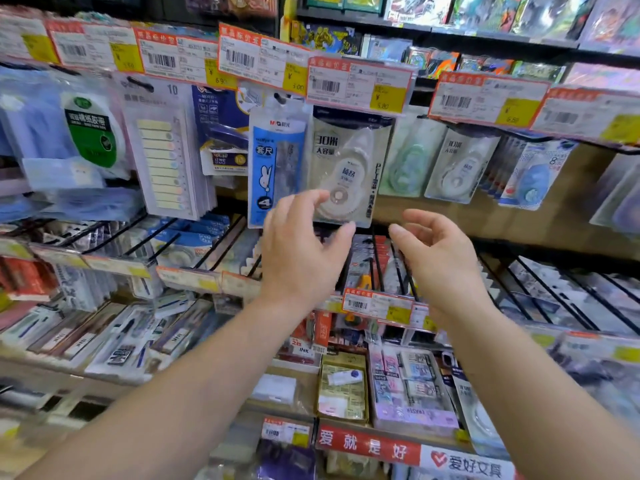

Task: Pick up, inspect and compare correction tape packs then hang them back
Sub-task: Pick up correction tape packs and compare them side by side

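Correction tape pack hangs just above left hand fingers

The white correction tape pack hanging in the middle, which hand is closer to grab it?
Left, probably. The left hand already reaches the correction tape pack, its fingers overlapping the bottom edge. The right hand hovers open, lower and off to the side.

clear-wrapped white correction tape pack hangs upright on its peg.
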A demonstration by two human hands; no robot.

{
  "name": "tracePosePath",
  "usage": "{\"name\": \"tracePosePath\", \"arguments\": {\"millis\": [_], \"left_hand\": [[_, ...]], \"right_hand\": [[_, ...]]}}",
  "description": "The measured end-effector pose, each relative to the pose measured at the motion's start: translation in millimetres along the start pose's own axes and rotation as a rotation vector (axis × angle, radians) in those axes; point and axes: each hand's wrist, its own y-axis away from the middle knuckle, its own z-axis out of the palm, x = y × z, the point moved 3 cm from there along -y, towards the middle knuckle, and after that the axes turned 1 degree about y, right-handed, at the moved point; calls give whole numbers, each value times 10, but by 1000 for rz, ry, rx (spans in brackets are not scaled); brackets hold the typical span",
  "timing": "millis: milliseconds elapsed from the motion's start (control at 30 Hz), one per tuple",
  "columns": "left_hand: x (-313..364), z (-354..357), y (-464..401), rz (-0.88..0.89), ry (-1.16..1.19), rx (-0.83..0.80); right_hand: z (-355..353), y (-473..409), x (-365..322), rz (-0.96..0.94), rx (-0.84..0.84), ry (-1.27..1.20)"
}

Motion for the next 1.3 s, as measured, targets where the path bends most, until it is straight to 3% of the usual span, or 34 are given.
{"name": "tracePosePath", "arguments": {"millis": [100, 233, 333, 467, 567, 767, 967, 1300], "left_hand": [[128, 204, 258, 157, -46, -86], [255, 574, 679, 301, -47, -340], [270, 921, 952, 203, -56, -627], [185, 1442, 1186, 41, -279, -899], [175, 1741, 1313, 1, -383, -938], [144, 2274, 1531, -113, -459, -981], [94, 2632, 1836, -269, -534, -1062], [-36, 2828, 2102, -494, -454, -1078]], "right_hand": [[-183, 81, 75, -20, -41, 4], [-588, 229, 318, -11, -191, 90], [-982, 324, 642, 123, -428, 158], [-1511, 378, 1267, 385, -664, 474], [-1840, 305, 1825, 486, -556, 540], [-2226, 139, 2576, 500, -288, 612], [-2138, 24, 3236, 591, -324, 778], [-2003, -33, 3533, 690, -290, 706]]}}
